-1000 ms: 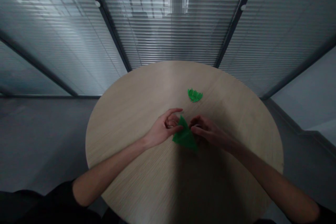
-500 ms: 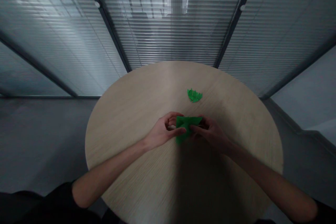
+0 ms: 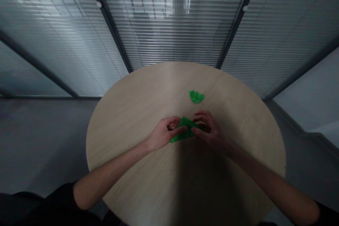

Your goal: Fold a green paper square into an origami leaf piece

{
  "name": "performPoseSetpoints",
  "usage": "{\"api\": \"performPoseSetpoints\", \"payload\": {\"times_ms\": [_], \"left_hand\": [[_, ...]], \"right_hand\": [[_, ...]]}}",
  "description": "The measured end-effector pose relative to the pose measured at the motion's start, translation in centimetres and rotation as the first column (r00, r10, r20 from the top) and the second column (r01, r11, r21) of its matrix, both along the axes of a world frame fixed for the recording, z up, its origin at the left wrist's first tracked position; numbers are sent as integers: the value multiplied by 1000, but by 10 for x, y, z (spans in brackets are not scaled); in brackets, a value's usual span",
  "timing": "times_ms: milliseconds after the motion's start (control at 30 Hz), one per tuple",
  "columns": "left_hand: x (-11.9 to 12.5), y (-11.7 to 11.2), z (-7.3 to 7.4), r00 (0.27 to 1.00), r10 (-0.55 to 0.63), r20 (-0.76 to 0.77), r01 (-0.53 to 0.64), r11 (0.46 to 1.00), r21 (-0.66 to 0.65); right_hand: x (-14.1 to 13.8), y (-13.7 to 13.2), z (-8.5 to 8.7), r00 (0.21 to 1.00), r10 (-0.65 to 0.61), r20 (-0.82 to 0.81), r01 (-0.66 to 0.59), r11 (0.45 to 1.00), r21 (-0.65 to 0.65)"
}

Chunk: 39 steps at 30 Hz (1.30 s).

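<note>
A small folded sheet of green paper (image 3: 184, 123) is held over the middle of the round table (image 3: 127, 113). My left hand (image 3: 162, 133) pinches its left part, thumb lying on top and fingers curled behind. On the other side, my right hand (image 3: 212, 132) has its thumb on the paper's right part, with the index fingertip close to the upper right edge. Its other fingers are bent and partly hidden. Farther back lies a fan-shaped green folded paper piece (image 3: 196, 96) with a jagged upper edge.
Glass partitions with horizontal blinds (image 3: 169, 42) stand right behind the table's far edge. Grey floor (image 3: 47, 130) shows at the left, and a pale wall (image 3: 307, 88) stands at the right. A dark shadow falls across the near part of the tabletop.
The paper in my hands has turned, so a corner now points up and its lower edge slants. My right fingers have lifted and spread a little, while the fan-shaped piece stays in place.
</note>
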<state>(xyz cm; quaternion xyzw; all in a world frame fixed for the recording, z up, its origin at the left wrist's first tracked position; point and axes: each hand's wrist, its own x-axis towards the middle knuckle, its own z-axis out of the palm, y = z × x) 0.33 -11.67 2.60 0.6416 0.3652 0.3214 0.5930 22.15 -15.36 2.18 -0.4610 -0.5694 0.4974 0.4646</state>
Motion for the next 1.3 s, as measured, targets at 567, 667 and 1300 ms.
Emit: {"api": "performPoseSetpoints", "payload": {"times_ms": [567, 667, 1300], "left_hand": [[-8, -2, 3, 999, 34, -28, -28, 983, 182], [-10, -2, 4, 993, 38, -112, -11, 972, 235], [-4, -1, 0, 998, 61, 12, -61, 998, -2]], "right_hand": [[3, 4, -3, 995, 40, 91, -32, 996, -84], [4, 4, 1, 998, 14, 55, -10, 998, -67], [4, 2, 0, 990, 27, 138, -35, 998, 56]]}}
